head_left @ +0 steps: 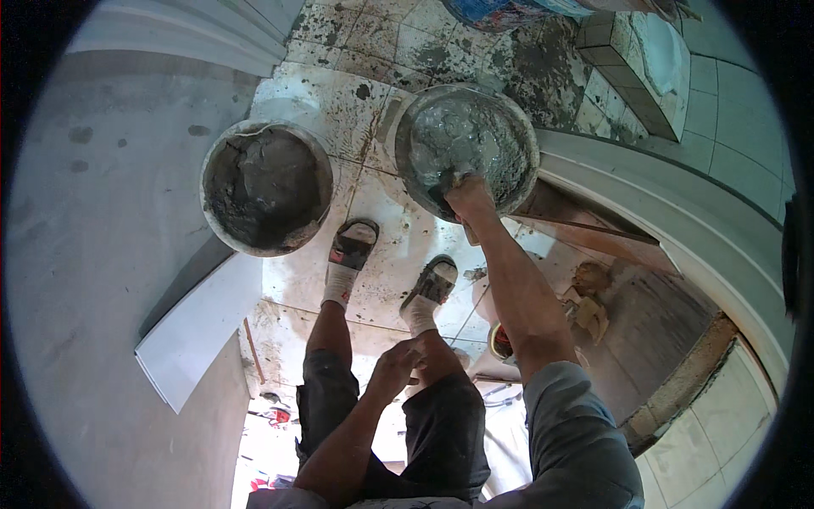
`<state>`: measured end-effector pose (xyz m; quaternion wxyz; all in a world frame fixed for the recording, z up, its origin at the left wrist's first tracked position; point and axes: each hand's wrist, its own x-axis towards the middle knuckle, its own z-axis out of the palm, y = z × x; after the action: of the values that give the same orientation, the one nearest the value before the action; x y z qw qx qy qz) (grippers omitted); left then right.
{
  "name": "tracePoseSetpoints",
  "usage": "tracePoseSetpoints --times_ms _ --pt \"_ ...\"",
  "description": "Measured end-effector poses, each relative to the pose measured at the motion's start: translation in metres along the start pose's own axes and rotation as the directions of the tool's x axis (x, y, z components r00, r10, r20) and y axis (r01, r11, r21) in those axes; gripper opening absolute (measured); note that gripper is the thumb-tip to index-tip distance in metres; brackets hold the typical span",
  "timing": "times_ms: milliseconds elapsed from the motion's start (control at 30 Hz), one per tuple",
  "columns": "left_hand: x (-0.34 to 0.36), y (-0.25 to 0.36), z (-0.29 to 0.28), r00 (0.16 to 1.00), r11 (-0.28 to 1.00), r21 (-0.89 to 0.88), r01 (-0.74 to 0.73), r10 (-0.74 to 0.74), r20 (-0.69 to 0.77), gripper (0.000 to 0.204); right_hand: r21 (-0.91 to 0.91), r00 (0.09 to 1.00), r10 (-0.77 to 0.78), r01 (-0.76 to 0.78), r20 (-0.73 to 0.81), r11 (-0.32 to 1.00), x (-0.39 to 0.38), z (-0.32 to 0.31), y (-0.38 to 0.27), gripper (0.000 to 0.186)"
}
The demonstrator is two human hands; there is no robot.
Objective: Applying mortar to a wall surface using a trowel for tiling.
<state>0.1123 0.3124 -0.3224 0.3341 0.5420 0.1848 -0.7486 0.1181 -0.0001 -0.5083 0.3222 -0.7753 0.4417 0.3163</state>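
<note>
In the head view, the water bucket stands on the tiled floor, and the person's right hand is at its near rim. That hand is closed around what looks like a hand tool; a pale, wood-like end shows beneath the fist, while a dark part reaches inside the water bucket. The tool's full shape cannot be told. The left hand hangs well apart from the water bucket, on the person's side, over the leg; its fingers are loosely curled and nothing shows in it. Whether it touches the leg cannot be told.

The tool is probably light and stiff, but its wet grip could turn slippery, so a full-fist hold on the handle, clear of the dark end, suits it best. The water bucket looks filled with cloudy water and is likely heavy and prone to slop; its walls may be slick, so two hands on opposite sides of the rim would be the steadier hold. Left of the water bucket and apart from it stands a mortar bucket; its thick grey mix should be dense, soft and heavier to shift.
</note>
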Motion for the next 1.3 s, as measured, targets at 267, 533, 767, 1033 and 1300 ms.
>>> tracePoseSetpoints --times_ms 267,533,767,1033,1300 --pt "-0.007 -0.012 -0.009 0.998 0.999 0.036 -0.029 0.031 -0.047 0.042 0.385 0.981 0.146 -0.185 0.128 0.904 -0.049 -0.03 -0.038 0.015" --pt "0.0 -0.015 -0.003 0.995 0.994 0.091 -0.054 0.06 -0.074 0.038 0.704 0.982 0.093 -0.185 0.167 0.685 -0.081 -0.031 -0.003 0.021" --pt "-0.001 -0.015 -0.001 0.995 0.996 0.077 -0.035 0.042 -0.092 0.042 0.803 0.988 0.115 -0.154 0.108 0.576 -0.114 -0.018 0.016 0.028" --pt "-0.015 -0.003 -0.022 0.99 0.992 0.124 -0.008 0.026 -0.138 0.038 0.791 0.995 0.075 0.001 -0.059 0.611 -0.129 -0.016 0.002 0.033" --pt "-0.089 0.109 -0.016 0.967 0.91 0.364 -0.197 0.241 -0.078 0.037 -0.368 0.552 -0.655 0.547 -0.517 0.752 -0.191 0.013 0.075 0.023"
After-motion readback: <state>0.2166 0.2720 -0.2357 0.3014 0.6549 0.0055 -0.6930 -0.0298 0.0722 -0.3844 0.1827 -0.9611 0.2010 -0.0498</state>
